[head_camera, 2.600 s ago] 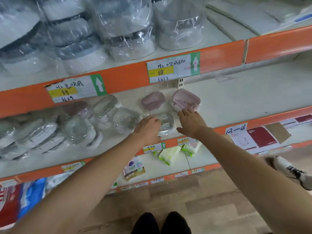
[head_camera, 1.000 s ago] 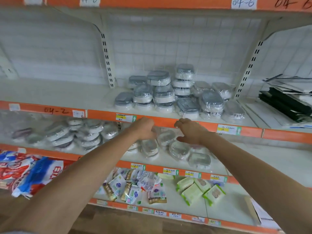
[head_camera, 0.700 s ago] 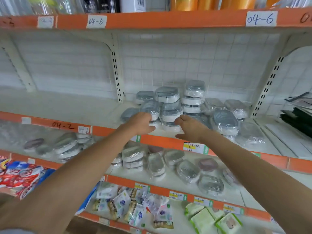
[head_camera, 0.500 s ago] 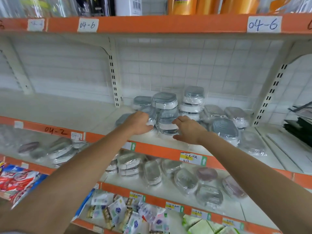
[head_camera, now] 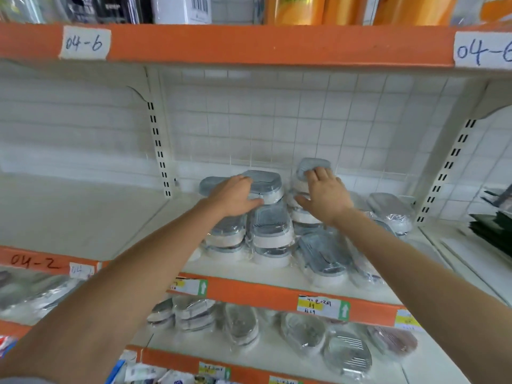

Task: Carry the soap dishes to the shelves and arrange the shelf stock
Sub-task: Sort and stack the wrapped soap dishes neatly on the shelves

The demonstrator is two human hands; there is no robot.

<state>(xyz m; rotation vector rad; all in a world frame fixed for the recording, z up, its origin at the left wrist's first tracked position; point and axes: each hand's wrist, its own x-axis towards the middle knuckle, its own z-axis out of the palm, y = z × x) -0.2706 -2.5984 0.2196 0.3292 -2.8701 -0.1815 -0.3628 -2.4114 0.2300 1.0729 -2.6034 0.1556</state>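
Grey-lidded, white-based soap dishes in clear wrap stand stacked on the middle shelf (head_camera: 83,217). My left hand (head_camera: 234,196) grips the top dish of the left stack (head_camera: 267,185), fingers over its lid and thumb along its front. My right hand (head_camera: 325,196) lies on the right stack, with straight fingers touching its top dish (head_camera: 314,163) and the thumb spread toward the dishes below. More wrapped dishes (head_camera: 322,253) lean in front of and to the right of the stacks.
The shelf below holds more wrapped soap dishes (head_camera: 303,331), clear and pink. Orange bottles (head_camera: 295,9) stand on the top shelf behind its orange edge strip (head_camera: 249,42). Black flat goods (head_camera: 496,231) lie at far right. A white slotted upright (head_camera: 158,145) stands left of the stacks.
My view has risen from the lower shelf to the middle one. Both hands have moved up and back onto the tops of the two stacks.
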